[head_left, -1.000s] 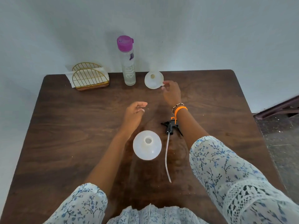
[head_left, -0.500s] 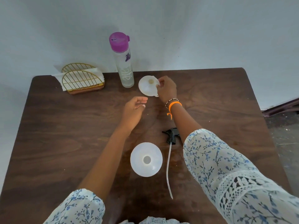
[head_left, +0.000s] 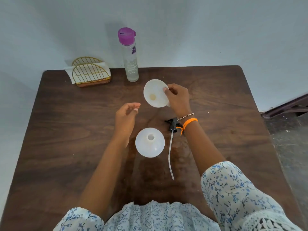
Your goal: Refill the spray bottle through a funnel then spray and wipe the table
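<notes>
A white spray bottle [head_left: 149,142] stands uncapped on the dark wooden table [head_left: 66,130], seen from above with its neck open. Its black spray head [head_left: 172,125] with a long dip tube lies on the table just right of it. My right hand [head_left: 177,97] grips the rim of a white funnel [head_left: 155,93], lifted and tilted above the table behind the bottle. Left of the funnel, my left hand [head_left: 126,116] hovers with fingers loosely curled, holding nothing. A tall clear water bottle [head_left: 130,60] with a purple cap stands at the table's back edge.
A gold wire napkin holder [head_left: 90,74] with white napkins sits at the back left corner. A pale wall rises directly behind the table. The table's right edge drops to a grey floor, where a dark wooden piece [head_left: 286,105] lies.
My right hand took hold of the funnel at the back of the table, lifted it and brought it toward me. My left hand stayed hovering near the middle.
</notes>
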A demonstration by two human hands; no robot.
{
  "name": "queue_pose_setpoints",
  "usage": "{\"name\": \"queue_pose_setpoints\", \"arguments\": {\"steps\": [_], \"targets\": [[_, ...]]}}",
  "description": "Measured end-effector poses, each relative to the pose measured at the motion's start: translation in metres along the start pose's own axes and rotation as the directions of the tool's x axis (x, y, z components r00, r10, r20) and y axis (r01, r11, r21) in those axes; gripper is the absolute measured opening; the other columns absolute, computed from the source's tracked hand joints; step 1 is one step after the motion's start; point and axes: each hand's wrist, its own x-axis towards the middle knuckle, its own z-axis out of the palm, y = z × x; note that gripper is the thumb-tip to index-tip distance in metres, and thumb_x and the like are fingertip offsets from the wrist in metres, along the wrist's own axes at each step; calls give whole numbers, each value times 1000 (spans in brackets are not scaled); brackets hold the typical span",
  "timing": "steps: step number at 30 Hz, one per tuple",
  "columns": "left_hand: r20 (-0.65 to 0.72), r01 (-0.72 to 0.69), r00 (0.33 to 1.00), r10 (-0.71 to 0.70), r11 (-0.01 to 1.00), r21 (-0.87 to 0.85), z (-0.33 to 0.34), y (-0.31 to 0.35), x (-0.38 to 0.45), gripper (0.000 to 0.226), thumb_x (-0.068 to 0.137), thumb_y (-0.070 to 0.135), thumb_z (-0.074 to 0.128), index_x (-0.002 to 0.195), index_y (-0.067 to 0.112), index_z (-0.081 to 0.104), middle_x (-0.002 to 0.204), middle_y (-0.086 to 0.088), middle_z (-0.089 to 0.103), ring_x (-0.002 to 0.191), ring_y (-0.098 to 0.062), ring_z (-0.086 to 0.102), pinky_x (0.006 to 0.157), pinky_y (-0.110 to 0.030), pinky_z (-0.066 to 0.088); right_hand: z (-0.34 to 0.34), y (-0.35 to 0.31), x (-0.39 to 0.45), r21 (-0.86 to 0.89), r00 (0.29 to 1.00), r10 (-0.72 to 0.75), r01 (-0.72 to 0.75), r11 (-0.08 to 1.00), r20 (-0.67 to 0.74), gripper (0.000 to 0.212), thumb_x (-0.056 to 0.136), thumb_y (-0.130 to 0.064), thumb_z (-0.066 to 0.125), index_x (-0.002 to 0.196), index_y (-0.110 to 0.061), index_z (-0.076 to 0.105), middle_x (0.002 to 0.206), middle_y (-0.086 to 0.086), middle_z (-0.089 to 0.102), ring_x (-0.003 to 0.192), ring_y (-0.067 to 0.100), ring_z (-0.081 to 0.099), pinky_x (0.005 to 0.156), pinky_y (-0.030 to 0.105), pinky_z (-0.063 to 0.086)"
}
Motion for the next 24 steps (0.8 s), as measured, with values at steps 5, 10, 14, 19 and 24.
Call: {"name": "queue_pose_setpoints", "arguments": {"steps": [5,10,14,19,24], "targets": [[24,-59,998,60,997,-41,-18,-5,-39,25,93,6,46,101,23,63,112,5,61,110,-13,55,96,-30,44,-21,-26,-45,183,1000,-17,16,983,1,13,88,-7,57,79,-7,67,71,-4,60,65,5,51,53,16,41],[80,-95,992,96,995,-24,-25,-15,-64,25,93,5,49,107,21,62,113,4,62,107,-10,55,83,-18,42,-38,-38,-77,328,991,99,-123,937,90,12,89,-7,56,81,-6,65,75,3,58,61,10,49,43,16,39],[147,-96,984,97,995,-15,-28,-17,-73,27,92,4,51,112,19,62,115,3,64,105,-9,57,84,-19,44,-42,-38,-90,310,980,156,-187,932,122,10,89,-7,56,86,-3,65,81,6,58,63,13,49,43,15,39],[272,-110,958,95,993,41,-30,-19,-79,36,88,-3,55,116,18,60,121,4,61,114,-10,53,99,-29,41,-41,-38,-101,266,976,176,-205,942,127,12,89,-6,55,83,0,63,71,5,55,55,10,45,40,13,38],[313,-136,943,110,989,63,-25,-23,-76,34,82,6,66,110,25,61,116,6,60,112,-12,52,90,-30,39,-37,-41,-102,96,988,127,-135,986,83,15,88,-9,56,76,-9,64,68,-1,55,56,10,46,41,14,38]]}}
